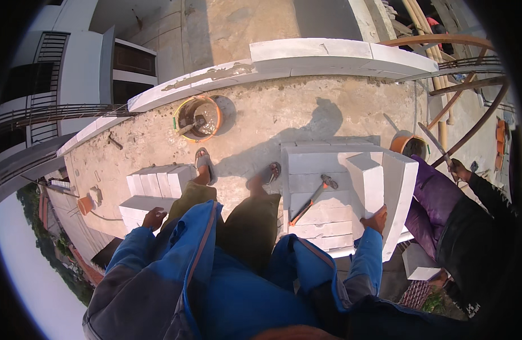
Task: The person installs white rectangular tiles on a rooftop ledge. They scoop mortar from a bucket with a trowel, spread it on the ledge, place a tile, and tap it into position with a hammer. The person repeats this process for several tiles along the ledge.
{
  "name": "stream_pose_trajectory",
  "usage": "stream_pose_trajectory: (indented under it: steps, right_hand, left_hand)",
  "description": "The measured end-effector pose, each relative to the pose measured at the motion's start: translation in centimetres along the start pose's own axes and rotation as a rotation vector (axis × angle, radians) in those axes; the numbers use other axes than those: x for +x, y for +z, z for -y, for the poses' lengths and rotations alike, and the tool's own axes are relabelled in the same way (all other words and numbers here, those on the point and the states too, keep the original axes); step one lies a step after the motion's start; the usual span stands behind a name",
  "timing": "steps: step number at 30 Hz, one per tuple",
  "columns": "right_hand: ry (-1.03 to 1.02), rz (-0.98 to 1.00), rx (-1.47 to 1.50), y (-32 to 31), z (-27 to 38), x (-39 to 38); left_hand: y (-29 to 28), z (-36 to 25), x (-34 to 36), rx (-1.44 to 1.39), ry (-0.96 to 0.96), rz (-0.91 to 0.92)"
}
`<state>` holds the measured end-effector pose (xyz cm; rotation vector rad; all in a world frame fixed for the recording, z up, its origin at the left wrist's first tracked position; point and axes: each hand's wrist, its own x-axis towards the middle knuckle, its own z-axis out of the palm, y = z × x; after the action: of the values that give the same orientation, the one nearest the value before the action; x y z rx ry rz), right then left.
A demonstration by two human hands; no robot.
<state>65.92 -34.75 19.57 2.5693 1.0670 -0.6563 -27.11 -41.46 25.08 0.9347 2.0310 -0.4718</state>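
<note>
My right hand (376, 220) grips the near end of a white building block (365, 175), which stands on edge on a stack of similar blocks (314, 164). A longer white block (398, 198) stands upright just right of it. On the stack, left of my right hand, lies a hammer (310, 203) with an orange and dark handle. My left hand (155, 218) is at the edge of a white block (137, 208) in the smaller pile at left. Its fingers look loosely spread, with nothing held in them.
A bucket of wet mortar (198, 118) with a tool in it stands before the low block wall (312, 49). Another bucket (409, 145) stands beyond the stack. Close on my right, a co-worker's hand (458, 170) holds a long flat tool (435, 141). Rebar (57, 113) juts out at left.
</note>
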Motion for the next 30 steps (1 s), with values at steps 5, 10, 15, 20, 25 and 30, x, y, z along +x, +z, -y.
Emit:
stream_pose_trajectory:
  steps: [5,10,15,20,25,30]
  right_hand:
    - [-0.153,0.067,0.030,-1.4,3.5,-6.7]
    - [-0.338,0.056,0.344,-11.2,5.4,-18.5]
    - [-0.427,0.090,0.426,-17.8,9.4,-27.1]
    - [-0.615,0.349,0.974,-15.8,17.5,-28.2]
    - [-0.995,-0.050,0.547,-13.1,21.9,-28.3]
    - [-1.046,-0.086,0.578,-5.0,20.8,-24.0]
  left_hand:
    - [-5.2,-3.3,-0.5,0.133,0.173,-0.095]
    - [-9.8,-25.8,-4.5,0.147,0.842,-0.266]
    - [-14.5,-44.0,-22.7,0.241,1.599,-0.176]
    - [-15.1,-46.0,-28.5,0.479,1.880,-0.181]
    - [-15.9,-41.6,-25.1,0.327,1.804,-0.243]
    - [-13.1,-40.4,-25.0,0.394,1.710,-0.290]
